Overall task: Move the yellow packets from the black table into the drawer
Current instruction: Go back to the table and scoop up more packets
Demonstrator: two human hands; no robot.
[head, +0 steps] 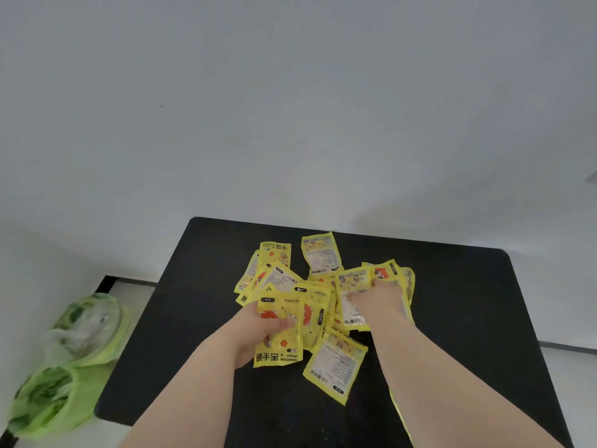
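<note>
Several yellow hand-warmer packets [319,253] lie in a loose heap in the middle of the black table [468,318]. My left hand [258,331] is closed on a yellow packet [281,337] at the near left of the heap, thumb on its front. My right hand [378,299] is closed on another yellow packet [353,279] at the right of the heap, partly covering it. One packet [336,367] lies alone nearest me, between my forearms. No drawer is in view.
Green plastic bags [64,367] lie on the floor left of the table. A white wall [290,108] stands right behind the table's far edge. Bare black tabletop stretches to the right and left of the heap.
</note>
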